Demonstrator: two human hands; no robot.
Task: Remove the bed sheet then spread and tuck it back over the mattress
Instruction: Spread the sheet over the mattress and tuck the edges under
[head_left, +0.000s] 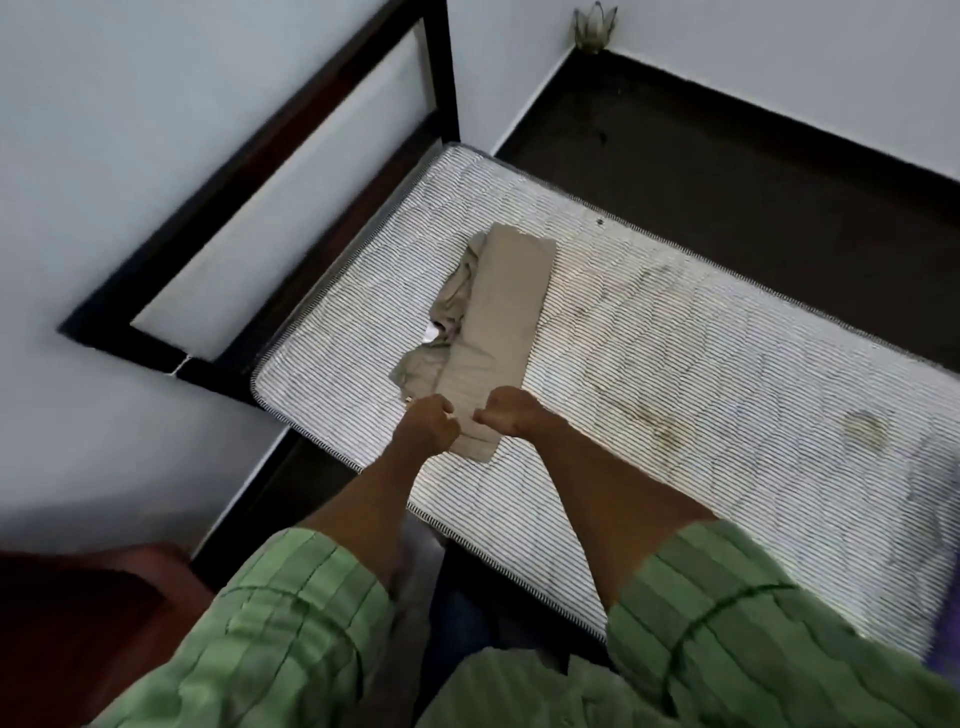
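Note:
A beige bed sheet (496, 322) lies folded into a long narrow strip on the bare striped mattress (675, 364), with crumpled folds bunched along its left side. My left hand (428, 426) and my right hand (511, 410) both grip the strip's near end, fists curled round the cloth and close together. The mattress top is uncovered apart from the strip and shows some stains.
A dark bed frame headboard (291, 171) stands against the white wall at the left. Dark floor (753, 171) lies beyond the mattress's far side. A reddish-brown piece of furniture (78, 623) is at the lower left. A small object (592, 28) sits in the far corner.

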